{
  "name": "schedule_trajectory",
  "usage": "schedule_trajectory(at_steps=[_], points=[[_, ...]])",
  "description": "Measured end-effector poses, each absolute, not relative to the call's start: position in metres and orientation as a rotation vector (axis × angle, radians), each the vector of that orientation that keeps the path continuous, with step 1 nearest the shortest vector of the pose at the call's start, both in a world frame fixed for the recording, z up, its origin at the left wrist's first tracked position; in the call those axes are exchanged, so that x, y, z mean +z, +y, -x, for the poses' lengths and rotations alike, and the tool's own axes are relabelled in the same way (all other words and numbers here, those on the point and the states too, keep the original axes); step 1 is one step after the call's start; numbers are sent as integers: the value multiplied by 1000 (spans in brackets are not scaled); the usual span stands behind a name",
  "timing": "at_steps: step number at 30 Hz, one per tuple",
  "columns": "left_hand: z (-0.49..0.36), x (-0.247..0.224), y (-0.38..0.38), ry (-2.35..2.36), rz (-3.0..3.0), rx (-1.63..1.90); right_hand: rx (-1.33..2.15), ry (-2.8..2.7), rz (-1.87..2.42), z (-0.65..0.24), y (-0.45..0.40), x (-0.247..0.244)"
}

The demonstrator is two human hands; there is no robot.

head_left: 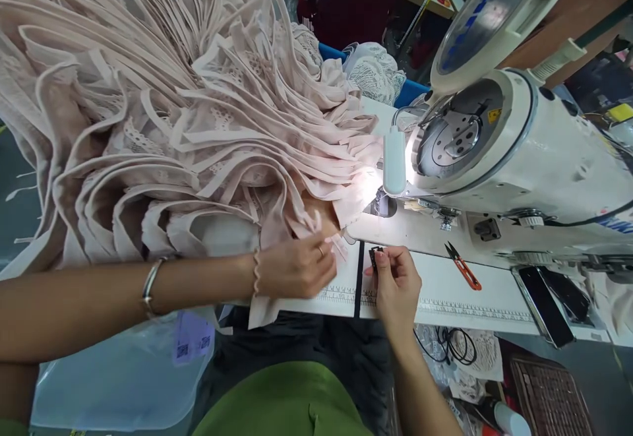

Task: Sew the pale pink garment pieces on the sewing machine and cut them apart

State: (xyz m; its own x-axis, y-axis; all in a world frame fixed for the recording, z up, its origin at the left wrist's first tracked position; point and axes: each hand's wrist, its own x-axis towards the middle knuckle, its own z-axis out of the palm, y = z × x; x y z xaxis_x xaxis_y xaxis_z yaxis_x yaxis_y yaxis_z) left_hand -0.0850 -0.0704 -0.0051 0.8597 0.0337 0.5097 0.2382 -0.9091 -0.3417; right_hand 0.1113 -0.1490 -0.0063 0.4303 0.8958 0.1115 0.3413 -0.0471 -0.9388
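Observation:
My left hand (301, 268) is closed at the near edge of the fabric pile, fingertips pinched at a thin pale pink strip (337, 246); the fingers partly hide it. Beside it, my right hand (398, 281) pinches a small black object (375, 255) between thumb and fingers, over the white table edge with its printed ruler. What kind of object it is, I cannot make out. Layers of pale pink lace-trimmed garments (222, 119) spread across the left, their ends gathered under the lit needle area of the sewing machine (494, 139).
Orange-handled thread snips (463, 268) lie on the table right of my right hand. A phone (544, 307) rests farther right. White lace pieces (373, 73) sit in a blue bin behind. Below left is a translucent plastic container (119, 376); a brown basket (551, 396) stands lower right.

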Motion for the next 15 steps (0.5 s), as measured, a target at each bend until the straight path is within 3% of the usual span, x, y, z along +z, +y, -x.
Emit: schedule_trajectory(at_steps=[10,15], points=[[64,-14,-106,-347,2510,-738,457,-1352,1506,-95,-146,-9],[65,-15,-109,-417,2497,-730,625,-1362,1531,-93,-142,-9]])
